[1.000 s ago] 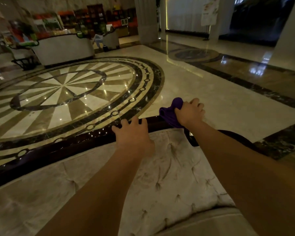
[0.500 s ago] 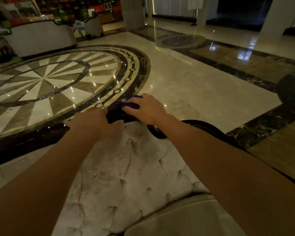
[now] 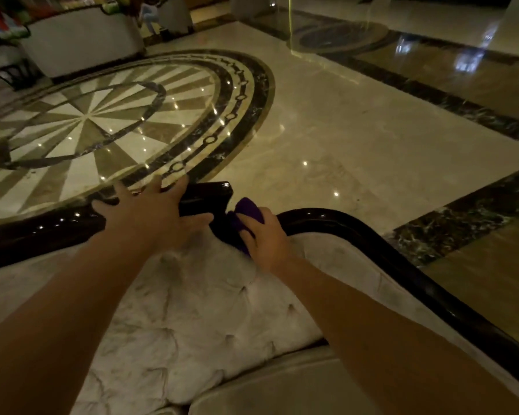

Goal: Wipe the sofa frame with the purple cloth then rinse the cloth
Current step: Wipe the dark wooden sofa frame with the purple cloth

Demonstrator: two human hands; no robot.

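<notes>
The sofa frame point(image 3: 357, 226) is dark glossy wood that runs along the top of a pale tufted backrest point(image 3: 210, 304) and curves down to the right. My right hand point(image 3: 265, 238) grips the purple cloth point(image 3: 246, 209) and presses it against the frame just right of a squared raised section. My left hand point(image 3: 153, 212) lies flat on the frame's top rail with its fingers spread, close beside the cloth. Most of the cloth is hidden under my fingers.
Beyond the sofa lies a polished marble floor point(image 3: 357, 139) with a round star inlay point(image 3: 87, 118) and dark border strips. Another pale sofa point(image 3: 81, 40) stands at the far left back. A seat cushion point(image 3: 276, 387) shows at the bottom.
My right hand has carried the cloth down from the top rail to the inner corner of the frame. My left hand has opened flat on the rail. The view has tilted down.
</notes>
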